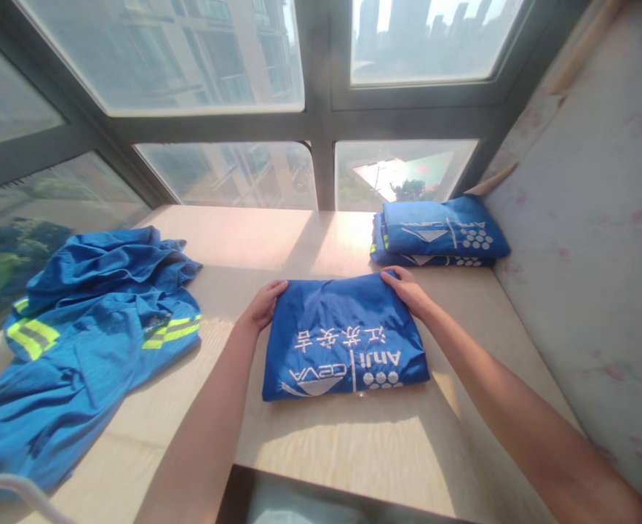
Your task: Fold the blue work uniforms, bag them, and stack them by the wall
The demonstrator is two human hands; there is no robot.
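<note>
A folded blue work jacket (343, 313) lies in front of me, its white printed lettering upside down to my view. My left hand (269, 302) grips its far left corner, thumb on top and fingers curled round the edge. At the far right corner my right hand (405, 286) holds the cloth in the same way. The underside of the jacket and some fingertips are hidden. Behind it to the right sits a stack of folded blue garments (441, 229) with similar print.
To the left lies a crumpled blue garment (97, 313) with yellow-and-grey reflective bands. The pale wooden surface (321, 444) meets large windows at the back and a papered wall (599, 240) on the right. A white curved tube (18, 486) shows at the lower left.
</note>
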